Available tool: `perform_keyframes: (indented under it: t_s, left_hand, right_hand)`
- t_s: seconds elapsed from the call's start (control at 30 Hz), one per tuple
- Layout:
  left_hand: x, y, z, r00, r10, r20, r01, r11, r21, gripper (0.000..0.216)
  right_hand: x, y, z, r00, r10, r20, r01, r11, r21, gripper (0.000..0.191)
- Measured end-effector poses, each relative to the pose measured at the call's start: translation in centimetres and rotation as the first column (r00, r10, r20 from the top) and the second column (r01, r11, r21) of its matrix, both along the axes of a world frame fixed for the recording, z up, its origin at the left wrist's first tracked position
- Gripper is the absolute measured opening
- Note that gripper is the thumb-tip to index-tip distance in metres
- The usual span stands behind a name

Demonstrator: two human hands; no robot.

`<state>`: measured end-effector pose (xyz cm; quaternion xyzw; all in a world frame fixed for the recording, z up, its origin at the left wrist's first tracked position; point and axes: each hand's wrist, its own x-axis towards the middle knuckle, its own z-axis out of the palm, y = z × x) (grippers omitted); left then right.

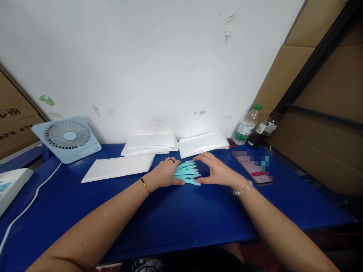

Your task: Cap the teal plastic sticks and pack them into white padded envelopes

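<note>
Several slim turquoise plastic sticks (187,170) lie side by side on the blue table, slightly fanned out. My left hand (166,173) covers their left ends, with its fingers along the far side and its thumb along the near side, closed round the bunch. At the right ends, my right hand (215,169) is curved, its thumb and fingers wide apart. Its fingertips are close to the outer sticks; whether they touch is unclear. The left ends of the sticks are hidden under my left hand.
White padded envelopes lie in a left stack (150,142), a right stack (202,144) and one nearer envelope (117,167). A blue fan (68,138) stands left with a white cable. On the right are a phone (252,168), a water bottle (247,126) and a dark bottle (262,132).
</note>
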<state>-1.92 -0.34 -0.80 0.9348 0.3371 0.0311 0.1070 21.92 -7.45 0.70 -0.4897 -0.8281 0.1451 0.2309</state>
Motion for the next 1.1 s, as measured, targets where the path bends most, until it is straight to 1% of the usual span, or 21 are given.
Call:
perform_keyframes:
  t_s: [0.07,0.13,0.17,0.2,0.3,0.33,0.4,0.47,0.53,0.57,0.6,0.63,0.7,0.73,0.77,0.8,0.83,0.87,0.97,1.03,1.1]
  left_hand:
    - [0.3,-0.5,0.0,1.000,-0.030,-0.004,0.030,1.000,-0.003,0.060]
    - [0.7,-1.1,-0.1,0.997,-0.069,-0.020,0.069,0.998,0.013,0.041]
    - [0.9,-1.4,-0.3,0.996,-0.087,-0.031,0.088,0.996,0.034,0.033]
    - [1.1,-1.6,-0.4,0.994,-0.104,-0.043,0.107,0.992,0.061,0.027]
    - [1.5,-2.2,-1.2,0.989,-0.131,-0.066,0.139,0.980,0.144,0.018]
    - [1.7,-2.4,-1.5,0.988,-0.135,-0.069,0.145,0.977,0.159,0.017]
    - [1.8,-2.5,-1.6,0.988,-0.137,-0.077,0.149,0.975,0.165,0.016]
    - [1.7,-2.4,-0.7,0.988,-0.136,-0.068,0.144,0.979,0.143,0.017]
    - [0.6,-1.7,1.1,0.992,-0.119,-0.032,0.121,0.987,0.106,0.031]
    - [-0.3,-1.1,2.3,0.995,-0.101,-0.003,0.101,0.991,0.090,0.050]
    - [-1.6,-0.3,3.5,0.998,-0.062,0.001,0.062,0.995,0.075,0.073]
    - [-3.2,0.6,4.7,1.000,-0.016,-0.020,0.017,0.998,0.059,0.089]
    - [-6.9,2.5,6.2,0.974,0.180,-0.140,-0.177,0.984,0.031,0.106]
    - [-8.9,3.4,6.5,0.924,0.304,-0.233,-0.306,0.952,0.025,0.113]
    - [-10.8,4.2,6.4,0.865,0.394,-0.311,-0.409,0.913,0.021,0.118]
    - [-12.4,4.8,6.1,0.821,0.440,-0.363,-0.472,0.882,0.002,0.122]
    - [-13.8,5.2,5.5,0.797,0.449,-0.403,-0.502,0.865,-0.030,0.124]
    - [-14.8,5.4,4.8,0.803,0.430,-0.413,-0.493,0.869,-0.054,0.125]
    - [-16.1,4.9,3.3,0.846,0.415,-0.334,-0.447,0.894,-0.021,0.116]
    - [-16.0,4.0,3.4,0.866,0.409,-0.287,-0.434,0.901,-0.026,0.098]
    - [-15.3,2.8,4.3,0.901,0.372,-0.225,-0.405,0.906,-0.123,0.077]
  right_hand:
    - [-0.8,0.1,-0.6,0.999,0.012,0.052,-0.013,1.000,0.022,0.084]
    - [-1.8,0.1,-1.1,0.993,0.026,0.113,-0.028,1.000,0.015,0.088]
    - [-2.3,0.1,-1.4,0.989,0.032,0.144,-0.034,0.999,0.008,0.083]
    - [-2.8,0.1,-1.5,0.984,0.034,0.176,-0.035,0.999,0.004,0.072]
    - [-4.2,0.0,-1.8,0.957,0.012,0.291,-0.018,1.000,0.019,0.031]
    - [-4.6,-0.1,-1.9,0.943,-0.005,0.333,-0.006,0.999,0.033,0.023]
    - [-5.2,-0.1,-2.0,0.910,-0.038,0.412,0.015,0.998,0.058,0.015]
    - [-5.5,-0.1,-2.1,0.882,-0.048,0.468,0.014,0.997,0.075,0.017]
    - [-5.4,-0.1,-2.1,0.862,-0.046,0.504,0.003,0.996,0.086,0.019]
    - [-5.2,-0.1,-2.0,0.857,-0.045,0.513,-0.001,0.996,0.088,0.019]
    - [-4.9,-0.1,-1.9,0.854,-0.046,0.517,0.003,0.997,0.083,0.017]
    - [-4.5,-0.1,-1.6,0.854,-0.050,0.518,0.015,0.997,0.071,0.015]
    - [-3.7,-0.1,-1.0,0.862,-0.066,0.503,0.058,0.998,0.031,0.010]
    - [-3.2,-0.1,-0.7,0.870,-0.078,0.487,0.083,0.996,0.012,0.008]
    - [-2.8,0.0,-0.4,0.878,-0.096,0.469,0.108,0.994,0.000,0.007]
    - [-2.4,0.0,-0.2,0.887,-0.114,0.448,0.129,0.992,-0.004,0.006]
    - [-2.1,0.0,-0.1,0.897,-0.124,0.425,0.140,0.990,-0.006,0.005]
    - [-1.9,0.0,0.0,0.907,-0.128,0.400,0.143,0.990,-0.007,0.004]
    - [-1.6,0.0,-0.1,0.939,-0.095,0.331,0.112,0.993,-0.033,0.004]
    - [-1.5,0.0,-0.3,0.955,-0.052,0.291,0.076,0.995,-0.072,0.005]
    - [-1.6,-0.1,-0.3,0.968,-0.003,0.249,0.032,0.993,-0.114,0.005]
